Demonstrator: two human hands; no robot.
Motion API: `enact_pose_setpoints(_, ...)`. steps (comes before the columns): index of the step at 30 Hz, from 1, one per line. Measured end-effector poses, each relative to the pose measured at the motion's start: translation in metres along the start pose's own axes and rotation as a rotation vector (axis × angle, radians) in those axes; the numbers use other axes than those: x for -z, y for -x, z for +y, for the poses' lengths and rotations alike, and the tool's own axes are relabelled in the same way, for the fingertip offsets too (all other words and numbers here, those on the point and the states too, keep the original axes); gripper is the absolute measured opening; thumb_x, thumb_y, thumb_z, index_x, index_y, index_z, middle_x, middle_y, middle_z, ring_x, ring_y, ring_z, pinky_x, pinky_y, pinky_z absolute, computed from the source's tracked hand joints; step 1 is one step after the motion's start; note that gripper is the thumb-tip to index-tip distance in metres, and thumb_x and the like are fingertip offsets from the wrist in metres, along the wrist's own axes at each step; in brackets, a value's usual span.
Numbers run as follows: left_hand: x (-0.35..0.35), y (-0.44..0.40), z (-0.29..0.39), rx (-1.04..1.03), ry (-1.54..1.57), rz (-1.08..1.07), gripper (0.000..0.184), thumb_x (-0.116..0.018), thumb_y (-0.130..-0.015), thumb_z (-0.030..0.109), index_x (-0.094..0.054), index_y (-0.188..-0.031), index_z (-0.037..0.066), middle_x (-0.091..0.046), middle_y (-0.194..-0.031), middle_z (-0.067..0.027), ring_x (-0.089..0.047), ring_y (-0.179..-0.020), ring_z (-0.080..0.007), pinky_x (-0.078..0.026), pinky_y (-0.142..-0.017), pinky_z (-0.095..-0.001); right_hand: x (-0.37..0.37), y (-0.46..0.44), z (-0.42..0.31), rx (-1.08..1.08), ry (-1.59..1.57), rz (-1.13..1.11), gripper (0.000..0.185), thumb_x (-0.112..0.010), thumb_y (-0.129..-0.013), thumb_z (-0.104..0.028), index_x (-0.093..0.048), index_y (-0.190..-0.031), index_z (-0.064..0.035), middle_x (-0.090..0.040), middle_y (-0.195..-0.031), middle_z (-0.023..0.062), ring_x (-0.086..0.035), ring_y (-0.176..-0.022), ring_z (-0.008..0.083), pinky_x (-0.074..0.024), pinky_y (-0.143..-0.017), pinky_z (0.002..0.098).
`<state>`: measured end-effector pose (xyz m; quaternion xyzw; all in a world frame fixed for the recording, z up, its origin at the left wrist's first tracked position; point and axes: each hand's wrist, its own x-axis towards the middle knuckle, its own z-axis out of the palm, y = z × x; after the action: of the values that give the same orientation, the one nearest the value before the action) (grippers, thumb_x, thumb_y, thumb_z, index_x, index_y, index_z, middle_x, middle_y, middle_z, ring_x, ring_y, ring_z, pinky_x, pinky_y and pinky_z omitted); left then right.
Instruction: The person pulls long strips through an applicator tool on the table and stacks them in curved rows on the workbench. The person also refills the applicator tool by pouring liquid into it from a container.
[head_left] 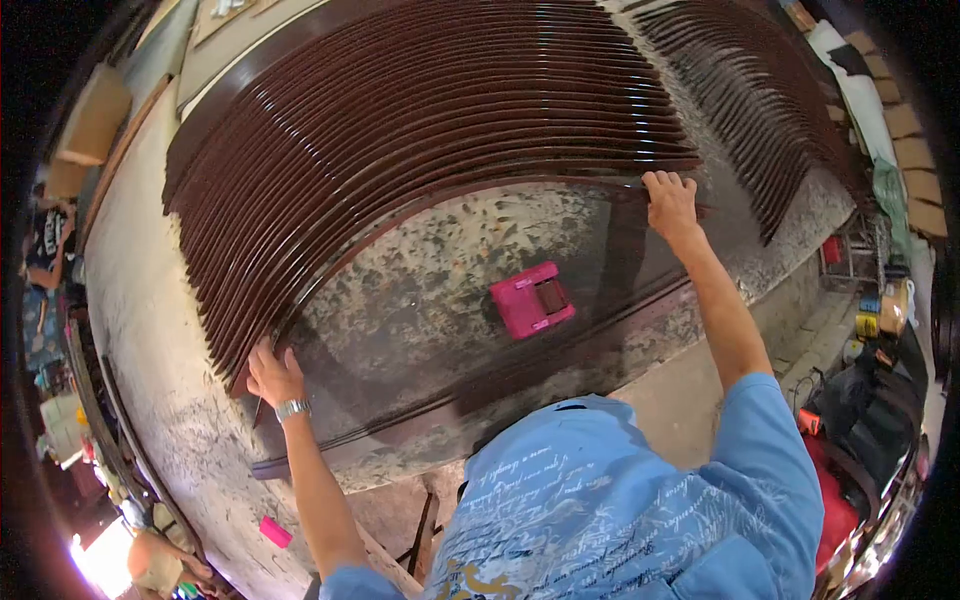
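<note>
Long dark brown strips (430,110) lie side by side in a wide fanned row on the worktable (140,330). My left hand (275,376) is at the left end of the nearest strips, fingers bent over the edge and thumb raised apart; a metal-banded watch is on that wrist. At the right end, my right hand (672,207) has its fingers curled over the tip of the nearest strip. That strip bows between both hands. On the stained tabletop between my arms sits a bright pink plastic block (533,300) with a dark brown inset.
A second pile of brown strips (760,110) lies at the right. Another strip (390,424) runs along the near table edge. A small pink piece (275,532) is at lower left. Another person (48,240) is at far left. Cardboard boxes (98,115) stand behind.
</note>
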<state>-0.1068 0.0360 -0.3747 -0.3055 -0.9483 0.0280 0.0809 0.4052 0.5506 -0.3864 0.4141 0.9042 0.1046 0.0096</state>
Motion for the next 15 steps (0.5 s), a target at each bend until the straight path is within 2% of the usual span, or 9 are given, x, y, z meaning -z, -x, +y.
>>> enact_pose_setpoints(2, 0.001, 0.026, 0.022, 0.023, 0.013, 0.040, 0.054, -0.072, -0.084, 0.027, -0.051, -0.133, 0.017, -0.054, -0.134, -0.0070, -0.053, -0.122, -0.0282, -0.036, -0.096, -0.0541, 0.012, 0.010, 0.014, -0.043, 0.054, -0.058, 0.042, -0.066, -0.077, -0.001, -0.056, -0.115, -0.0134, -0.061, -0.111, 0.0058, -0.056, -0.110, 0.0273, -0.0364, -0.095, 0.0555)
enact_pose_setpoints(5, 0.003, 0.069, 0.055, 0.064, 0.083, -0.088, 0.055, -0.070, -0.086, 0.029, -0.050, -0.135, 0.016, -0.053, -0.135, -0.0073, -0.052, -0.124, -0.0288, -0.036, -0.097, -0.0543, -0.001, 0.021, 0.041, -0.020, 0.086, 0.051, 0.042, -0.065, -0.076, 0.000, -0.056, -0.115, -0.0129, -0.063, -0.105, 0.0051, -0.057, -0.107, 0.0269, -0.0344, -0.098, 0.0589)
enact_pose_setpoints(11, 0.014, 0.145, 0.121, 0.085, 0.252, -0.218, 0.061, -0.069, -0.086, 0.030, -0.045, -0.141, 0.015, -0.047, -0.146, -0.0083, -0.047, -0.132, -0.0291, -0.032, -0.105, -0.0569, -0.007, -0.001, 0.061, -0.067, 0.059, -0.010, 0.037, -0.064, -0.078, -0.001, -0.054, -0.111, -0.0127, -0.063, -0.094, 0.0040, -0.058, -0.102, 0.0259, -0.0315, -0.103, 0.0625)
enact_pose_setpoints(15, 0.016, 0.173, 0.147, 0.105, 0.267, -0.304, 0.062, -0.066, -0.090, 0.031, -0.042, -0.144, 0.015, -0.037, -0.156, -0.0106, -0.038, -0.141, -0.0308, -0.026, -0.111, -0.0603, -0.013, -0.012, 0.073, -0.036, -0.003, 0.145, 0.034, -0.063, -0.079, -0.001, -0.054, -0.109, -0.0139, -0.062, -0.094, 0.0025, -0.058, -0.102, 0.0247, -0.0306, -0.104, 0.0628)
